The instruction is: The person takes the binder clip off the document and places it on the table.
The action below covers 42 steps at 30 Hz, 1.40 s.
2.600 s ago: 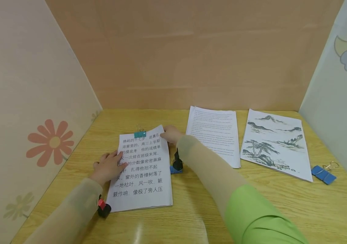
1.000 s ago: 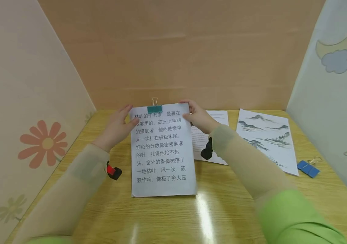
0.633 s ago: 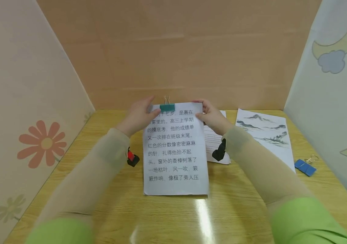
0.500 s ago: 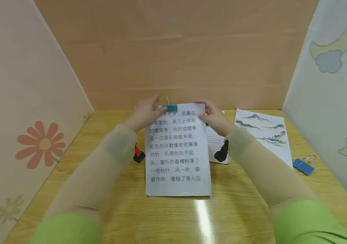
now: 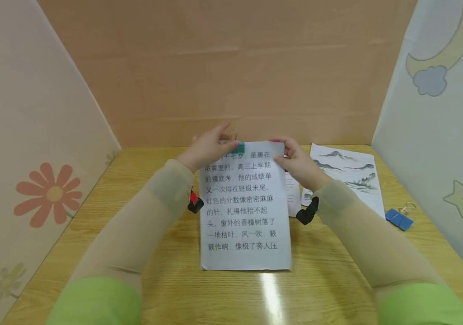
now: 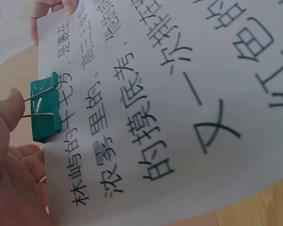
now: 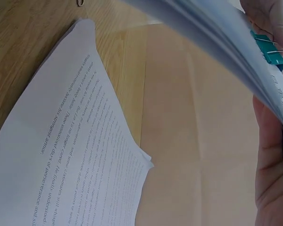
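Observation:
A stack of printed paper (image 5: pixel 241 216) stands nearly upright, its large Chinese text facing me. On its top edge sits a teal binder clip (image 6: pixel 45 113), wire handles pointing up. My left hand (image 5: pixel 207 149) is at the clip, pinching its handles; the thumb meets the front handle's end in the left wrist view, and its other fingers are partly hidden behind the paper. My right hand (image 5: pixel 298 164) pinches the stack's top right corner, thumb in front and fingers behind. In the right wrist view the stack's layered sheets show edge-on.
Pages of small English text (image 7: pixel 70 136) lie on the wooden table (image 5: pixel 174 293), partly hidden behind the stack in the head view. Landscape-painting sheets (image 5: pixel 361 174) lie to the right, with a blue binder clip (image 5: pixel 399 220) beside them. Walls bound the back and both sides.
The stack went from lying at the left to being raised upright near the middle. My left hand moved from its side up to the teal clip's handles; the right stayed at the top corner.

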{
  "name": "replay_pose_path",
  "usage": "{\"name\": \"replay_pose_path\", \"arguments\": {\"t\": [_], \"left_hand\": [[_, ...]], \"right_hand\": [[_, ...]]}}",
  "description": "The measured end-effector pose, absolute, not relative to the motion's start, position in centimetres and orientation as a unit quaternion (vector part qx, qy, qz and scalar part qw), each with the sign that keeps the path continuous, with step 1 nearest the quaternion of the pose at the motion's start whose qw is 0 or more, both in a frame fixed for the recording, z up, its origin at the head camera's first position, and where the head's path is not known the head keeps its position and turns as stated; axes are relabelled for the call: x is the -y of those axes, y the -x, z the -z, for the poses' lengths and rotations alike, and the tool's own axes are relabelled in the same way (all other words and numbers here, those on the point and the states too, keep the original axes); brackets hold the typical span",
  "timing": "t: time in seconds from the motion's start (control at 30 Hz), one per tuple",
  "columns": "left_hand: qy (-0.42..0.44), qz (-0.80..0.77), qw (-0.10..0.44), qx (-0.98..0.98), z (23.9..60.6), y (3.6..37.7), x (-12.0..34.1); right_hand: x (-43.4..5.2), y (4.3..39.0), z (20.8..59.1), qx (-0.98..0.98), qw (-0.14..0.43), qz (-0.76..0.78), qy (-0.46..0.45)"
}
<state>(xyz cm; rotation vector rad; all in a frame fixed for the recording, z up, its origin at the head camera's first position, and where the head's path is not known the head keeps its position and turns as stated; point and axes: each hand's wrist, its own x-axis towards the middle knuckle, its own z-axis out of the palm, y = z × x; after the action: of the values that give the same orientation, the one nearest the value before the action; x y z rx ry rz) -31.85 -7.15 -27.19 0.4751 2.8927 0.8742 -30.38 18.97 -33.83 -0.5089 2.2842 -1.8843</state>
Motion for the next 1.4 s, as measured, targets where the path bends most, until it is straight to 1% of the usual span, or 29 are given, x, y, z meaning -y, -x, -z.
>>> {"name": "replay_pose_path", "arguments": {"t": [0.13,0.37,0.5,0.7,1.07,1.4], "left_hand": [[-0.175,-0.293,0.036,-0.939,26.9,31.5,6.6],[-0.190,-0.372,0.087,-0.904,26.5,30.9,6.2],[-0.201,-0.401,0.103,-0.888,26.3,30.4,6.2],[-0.189,-0.429,0.117,-0.875,26.2,29.9,6.3],[-0.179,-0.442,0.091,-0.874,26.7,29.4,6.0],[-0.167,-0.442,0.039,-0.881,27.3,29.2,5.7]], "right_hand": [[-19.3,29.6,33.7,-0.764,0.069,0.620,0.164],[-20.1,28.9,33.8,-0.756,0.051,0.634,0.154],[-20.5,28.5,33.9,-0.755,0.051,0.634,0.158],[-20.6,27.9,33.9,-0.769,0.048,0.613,0.173],[-20.4,27.4,33.8,-0.771,0.049,0.610,0.177],[-20.3,27.1,33.9,-0.772,0.046,0.611,0.171]]}}
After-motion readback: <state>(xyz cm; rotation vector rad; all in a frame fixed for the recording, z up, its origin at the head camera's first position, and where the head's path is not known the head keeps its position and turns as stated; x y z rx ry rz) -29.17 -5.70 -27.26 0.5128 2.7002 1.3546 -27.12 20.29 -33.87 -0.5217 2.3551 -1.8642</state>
